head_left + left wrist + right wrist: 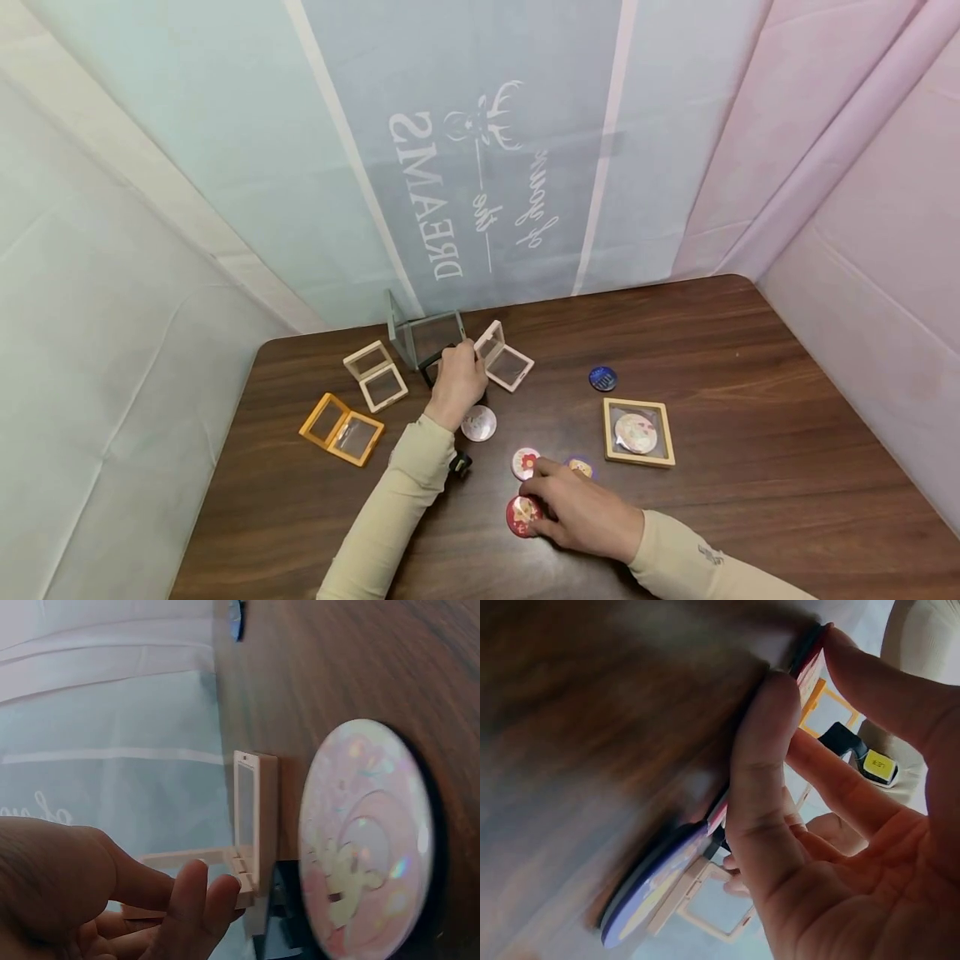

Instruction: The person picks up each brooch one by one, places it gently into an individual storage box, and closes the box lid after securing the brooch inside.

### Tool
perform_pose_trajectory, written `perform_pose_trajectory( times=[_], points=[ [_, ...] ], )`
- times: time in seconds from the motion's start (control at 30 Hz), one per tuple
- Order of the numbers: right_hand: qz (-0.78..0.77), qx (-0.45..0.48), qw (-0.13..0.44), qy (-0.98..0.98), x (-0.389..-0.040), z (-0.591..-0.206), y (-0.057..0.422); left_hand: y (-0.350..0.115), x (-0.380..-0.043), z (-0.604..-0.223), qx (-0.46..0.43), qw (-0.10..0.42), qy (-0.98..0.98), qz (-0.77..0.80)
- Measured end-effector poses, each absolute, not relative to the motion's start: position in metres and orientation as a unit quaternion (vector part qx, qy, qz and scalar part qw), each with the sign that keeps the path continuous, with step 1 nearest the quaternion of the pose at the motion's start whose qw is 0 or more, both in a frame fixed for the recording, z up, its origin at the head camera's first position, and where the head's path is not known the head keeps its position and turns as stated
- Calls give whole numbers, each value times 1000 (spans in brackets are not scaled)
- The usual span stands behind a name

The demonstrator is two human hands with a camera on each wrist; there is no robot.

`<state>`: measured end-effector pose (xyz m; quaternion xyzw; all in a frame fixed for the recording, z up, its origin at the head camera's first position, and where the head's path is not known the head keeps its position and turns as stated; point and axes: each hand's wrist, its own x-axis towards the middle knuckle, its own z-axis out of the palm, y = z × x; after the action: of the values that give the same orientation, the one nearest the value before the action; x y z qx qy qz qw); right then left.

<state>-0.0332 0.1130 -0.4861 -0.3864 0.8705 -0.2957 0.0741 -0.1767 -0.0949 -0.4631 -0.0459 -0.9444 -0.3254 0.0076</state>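
Note:
My right hand [581, 508] pinches a round red badge [523, 517] by its edge, low over the table, thumb on the near side. A pink badge with a red flower [525, 463] and a blue-rimmed badge [579, 468] lie at its fingers, partly covered. Farther left, my left hand [459, 383] is bent over a black hinged frame [429, 369], hiding much of it. Whether those fingers hold it I cannot tell. Just below this hand lies a pale pink badge [367, 840]. A light pink frame [504, 358] stands opened close to its right.
Opened frames in grey-green [438, 333], cream [377, 379] and orange [343, 429] stand along the left and back. To the right lie a dark blue badge [602, 378] and a closed yellowish frame [637, 454] with a badge inside. A cloth backdrop [480, 167] borders the table.

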Motion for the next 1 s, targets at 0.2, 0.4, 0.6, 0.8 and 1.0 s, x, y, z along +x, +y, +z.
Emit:
perform_pose_trajectory(
  times=[0.2, 0.4, 0.6, 0.8, 1.0],
  points=[
    [-339, -399, 85, 848, -34, -489, 116, -93, -177, -471, -49, 12, -942, -332],
    [-387, -403, 99, 824, -37, -491, 120, -91, -174, -472, -50, 15, -936, -349],
    [-425, -403, 113, 803, -40, -488, 126, -87, -173, -471, -62, 22, -932, -356],
    [-444, -384, 137, 798, -45, -481, 136, -83, -171, -472, -74, 21, -934, -348],
    [-442, -373, 137, 805, -52, -474, 149, -74, -167, -469, -91, -5, -937, -337]
  ],
)
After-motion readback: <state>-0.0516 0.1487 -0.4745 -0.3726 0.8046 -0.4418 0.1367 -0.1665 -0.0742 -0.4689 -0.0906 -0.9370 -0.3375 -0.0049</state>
